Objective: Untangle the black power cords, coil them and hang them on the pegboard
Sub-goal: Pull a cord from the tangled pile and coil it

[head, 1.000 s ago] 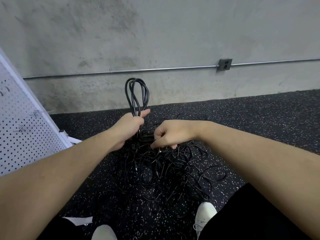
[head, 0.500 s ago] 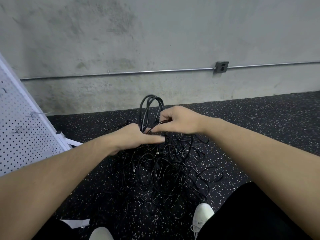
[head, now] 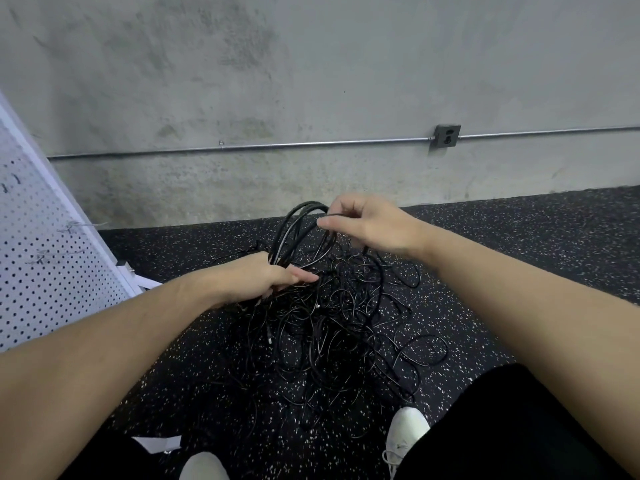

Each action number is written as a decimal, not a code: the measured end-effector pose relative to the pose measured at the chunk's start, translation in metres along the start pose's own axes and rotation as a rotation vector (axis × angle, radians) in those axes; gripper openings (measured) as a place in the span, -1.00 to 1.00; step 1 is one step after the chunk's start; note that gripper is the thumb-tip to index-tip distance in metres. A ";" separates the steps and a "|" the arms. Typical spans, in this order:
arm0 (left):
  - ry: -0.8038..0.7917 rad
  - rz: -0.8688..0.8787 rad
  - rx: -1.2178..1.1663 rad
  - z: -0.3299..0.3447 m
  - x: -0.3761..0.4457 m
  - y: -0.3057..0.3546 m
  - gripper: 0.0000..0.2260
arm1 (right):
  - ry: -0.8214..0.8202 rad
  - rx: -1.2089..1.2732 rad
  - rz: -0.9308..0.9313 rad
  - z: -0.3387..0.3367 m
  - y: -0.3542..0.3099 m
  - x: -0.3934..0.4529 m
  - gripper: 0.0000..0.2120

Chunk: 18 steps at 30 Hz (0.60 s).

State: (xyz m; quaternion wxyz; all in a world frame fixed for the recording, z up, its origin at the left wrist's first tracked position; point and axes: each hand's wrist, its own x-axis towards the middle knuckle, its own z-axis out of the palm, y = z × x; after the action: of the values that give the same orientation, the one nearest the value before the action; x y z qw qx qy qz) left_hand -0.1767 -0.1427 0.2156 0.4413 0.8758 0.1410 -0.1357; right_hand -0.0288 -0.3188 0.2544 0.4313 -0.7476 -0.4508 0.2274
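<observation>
Black power cords lie in a tangled heap on the speckled rubber floor, between our shoes and the concrete wall. Our left hand grips the base of a coiled bundle — loops stand up from the fist. Our right hand pinches one strand at the top of those loops. White pegboard leans at left, well apart from the heap. Wall outlet on a conduit — no readable writing on it.
</observation>
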 end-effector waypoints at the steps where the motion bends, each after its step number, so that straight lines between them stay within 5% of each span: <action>1: -0.010 0.031 -0.072 0.001 -0.001 0.001 -0.63 | 0.052 0.049 -0.013 0.001 0.000 0.002 -0.82; 5: -0.059 0.159 -0.193 0.007 -0.003 0.014 -0.55 | 0.310 0.260 -0.062 0.009 -0.001 0.010 -0.73; 8: -0.078 0.203 -0.198 0.013 0.000 0.017 -0.51 | 0.297 0.595 -0.058 0.015 0.001 0.013 -0.63; 12: -0.029 0.244 -0.175 0.016 -0.002 0.017 -0.53 | 0.303 0.713 0.014 0.020 -0.008 0.012 -0.47; 18: 0.055 0.246 -0.188 0.021 -0.001 0.020 -0.51 | 0.332 1.079 0.082 0.022 -0.018 0.021 -0.61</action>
State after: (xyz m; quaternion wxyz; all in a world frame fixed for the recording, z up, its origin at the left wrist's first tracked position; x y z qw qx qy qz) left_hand -0.1730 -0.1709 0.2186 0.5308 0.8445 0.0568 -0.0430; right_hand -0.0430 -0.2867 0.2597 0.8082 -0.4641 -0.1674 0.3215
